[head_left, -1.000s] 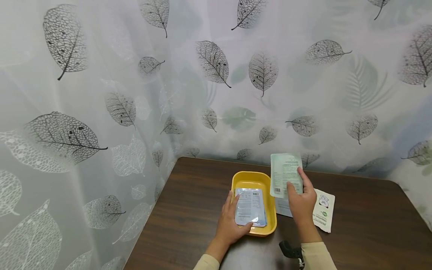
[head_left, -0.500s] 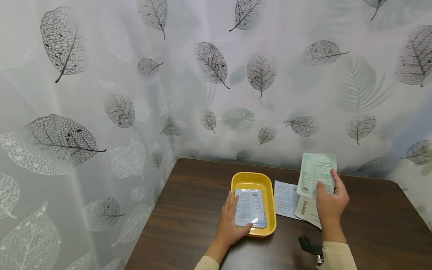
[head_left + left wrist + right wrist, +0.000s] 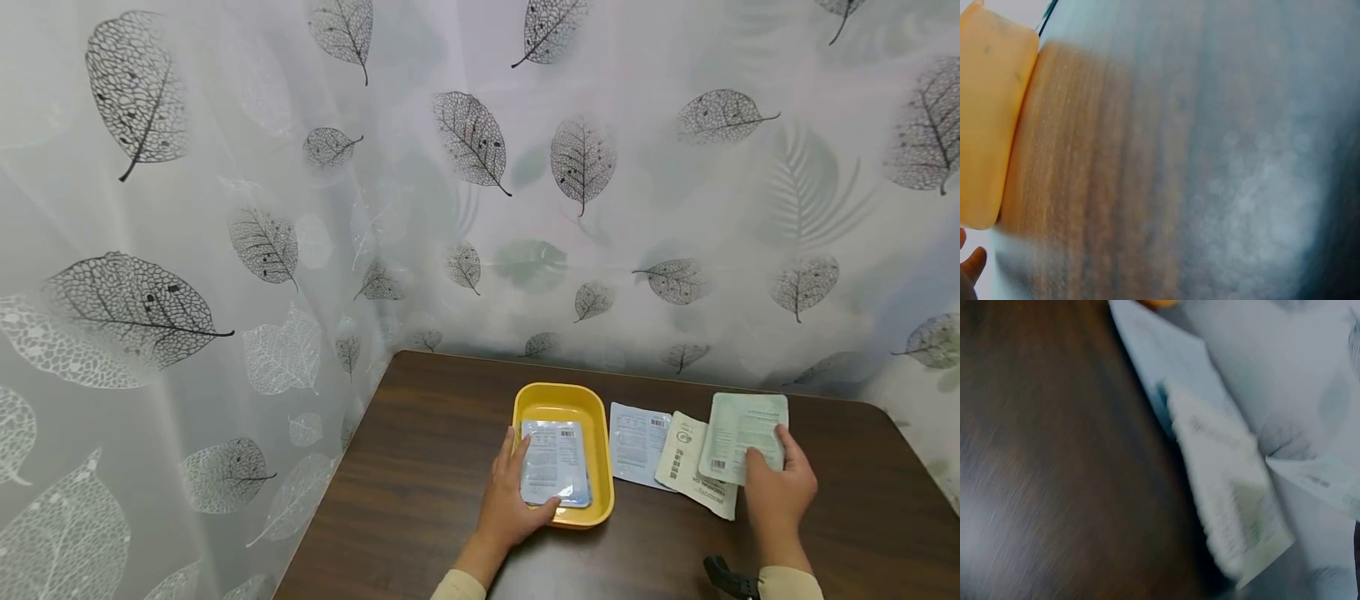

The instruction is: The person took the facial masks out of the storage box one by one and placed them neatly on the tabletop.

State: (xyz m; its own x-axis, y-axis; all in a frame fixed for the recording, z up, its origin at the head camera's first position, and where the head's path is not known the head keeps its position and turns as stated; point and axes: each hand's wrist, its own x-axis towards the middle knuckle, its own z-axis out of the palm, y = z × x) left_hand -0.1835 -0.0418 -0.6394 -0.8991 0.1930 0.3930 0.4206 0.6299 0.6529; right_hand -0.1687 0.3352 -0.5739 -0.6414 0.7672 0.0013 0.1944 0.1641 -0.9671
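My right hand (image 3: 780, 498) pinches the lower right edge of a pale green flat packet (image 3: 742, 433) with print and a barcode. This packet overlaps a cream packet (image 3: 686, 462) with dark lettering. In the right wrist view the green packet (image 3: 1322, 484) shows at the right, apart from the blurred cream packet (image 3: 1229, 481). My left hand (image 3: 510, 504) rests at the left front corner of a yellow tray (image 3: 562, 393), fingers straight along its left side and thumb at the front rim. Inside the tray lie stacked pale blue packets (image 3: 555, 462).
Another pale blue packet (image 3: 637, 442) lies between the tray and the cream packet. All rests on a dark brown wooden table (image 3: 420, 467). A leaf-printed curtain (image 3: 480, 208) hangs behind the table and along its left side. A black strap (image 3: 727, 575) sits at the right wrist.
My right hand has carried the green packet from beside the tray to the right, then down over the cream packet, uncovering the pale blue packet. The left hand has stayed at the tray.
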